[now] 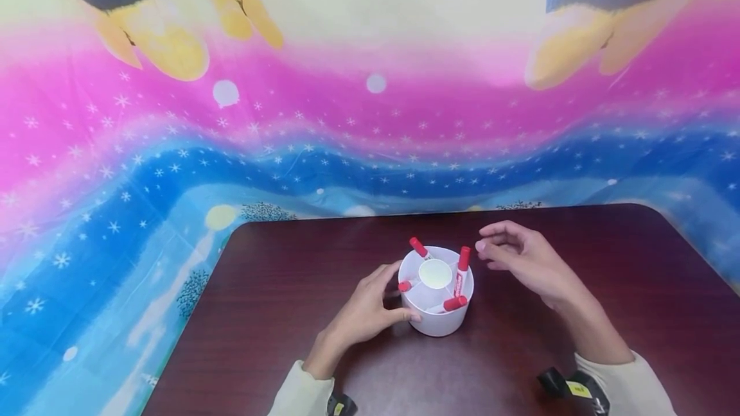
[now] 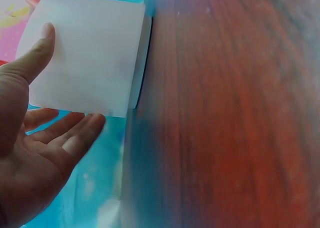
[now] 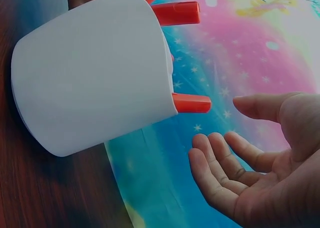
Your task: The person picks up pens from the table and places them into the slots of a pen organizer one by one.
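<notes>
A round white desk organizer (image 1: pixel 437 324) with divided compartments stands on the table, a cup-like ring (image 1: pixel 435 273) at its centre. Several red-capped markers lean in its outer compartments, among them an upright marker (image 1: pixel 462 268) on the right side and a tilted one (image 1: pixel 419 247) at the back. My left hand (image 1: pixel 370 303) holds the organizer from the left, thumb on its front wall and fingers around the far side. To the right of the rim my right hand (image 1: pixel 528 259) hovers with nothing in it, fingers relaxed and thumb apart, near a red marker cap (image 3: pixel 192 103).
The dark reddish-brown wooden table (image 1: pixel 277 287) has rounded back corners. Behind it hangs a colourful cloth (image 1: pixel 347 127) with snowflakes and cartoon figures, reaching down past the table's left edge. Black straps with yellow labels sit at both wrists, such as the right strap (image 1: pixel 578 390).
</notes>
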The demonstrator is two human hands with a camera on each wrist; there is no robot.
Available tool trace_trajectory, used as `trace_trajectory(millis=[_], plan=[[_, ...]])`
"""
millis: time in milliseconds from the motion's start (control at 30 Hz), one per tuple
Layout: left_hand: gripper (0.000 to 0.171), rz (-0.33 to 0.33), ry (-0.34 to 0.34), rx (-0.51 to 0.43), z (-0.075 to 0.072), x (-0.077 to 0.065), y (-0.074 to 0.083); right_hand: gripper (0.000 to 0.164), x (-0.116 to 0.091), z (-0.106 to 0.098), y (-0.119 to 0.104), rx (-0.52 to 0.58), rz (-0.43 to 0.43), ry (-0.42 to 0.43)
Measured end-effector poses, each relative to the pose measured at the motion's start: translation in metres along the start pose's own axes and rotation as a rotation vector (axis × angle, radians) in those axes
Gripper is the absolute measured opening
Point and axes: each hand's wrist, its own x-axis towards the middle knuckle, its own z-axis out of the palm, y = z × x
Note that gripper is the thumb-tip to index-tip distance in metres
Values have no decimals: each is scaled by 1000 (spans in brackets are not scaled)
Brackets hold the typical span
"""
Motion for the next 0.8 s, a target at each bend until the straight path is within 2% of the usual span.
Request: trace_trajectory(millis=[200,333,600,800], plan=[[108,-10,15,63,-5,-3,-1,51,-1,-5,1,1,-11,12],[107,-26,15,36,-7,-3,0,49,-1,-7,2,10,-28,16],[94,14,7,14,-6,-2,0,49,-2,-9,4,17,-25,25],[93,17,2,-7,-6,-3,0,49,-3,-8,4,22,-24,17]])
